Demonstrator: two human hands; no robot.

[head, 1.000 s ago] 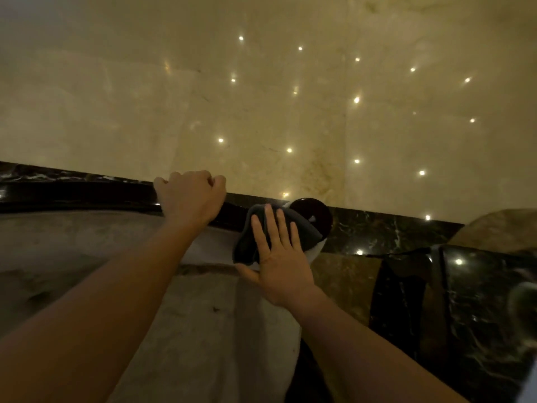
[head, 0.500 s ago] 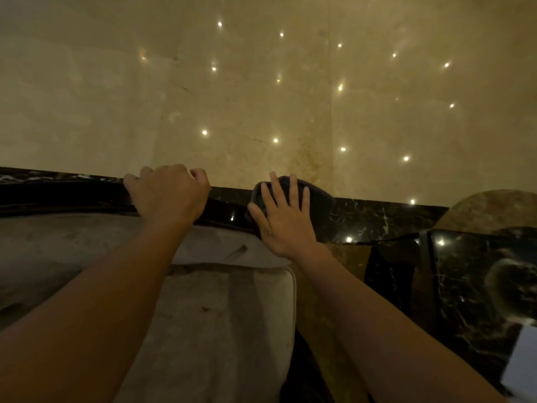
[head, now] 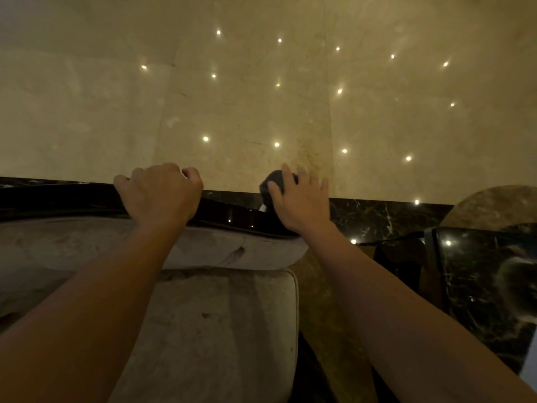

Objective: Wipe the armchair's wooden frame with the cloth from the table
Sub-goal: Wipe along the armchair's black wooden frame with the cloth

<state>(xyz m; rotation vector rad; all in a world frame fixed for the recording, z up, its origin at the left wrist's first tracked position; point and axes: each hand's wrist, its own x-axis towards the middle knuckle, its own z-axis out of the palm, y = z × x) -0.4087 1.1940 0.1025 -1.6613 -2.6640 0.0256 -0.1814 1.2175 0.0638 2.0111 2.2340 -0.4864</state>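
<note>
The armchair's dark glossy wooden frame (head: pixel 238 215) runs across the top of the chair back. My left hand (head: pixel 159 194) is curled over that rail and grips it. My right hand (head: pixel 299 202) lies flat, fingers spread, pressing a dark cloth (head: pixel 271 181) onto the frame's right end. Most of the cloth is hidden under my palm; only a dark bunch shows by my fingers. Below the rail are the pale upholstered backrest (head: pixel 232 251) and the seat cushion (head: pixel 220 330).
A polished beige marble floor (head: pixel 261 97) with light reflections lies beyond the chair, bordered by a dark marble strip (head: pixel 377 216). A dark marble table (head: pixel 488 280) stands at right, with a round beige top (head: pixel 494 207) behind it.
My right hand has slid the cloth up from the backrest side and over the top of the frame's right end. My left hand has kept its grip on the rail.
</note>
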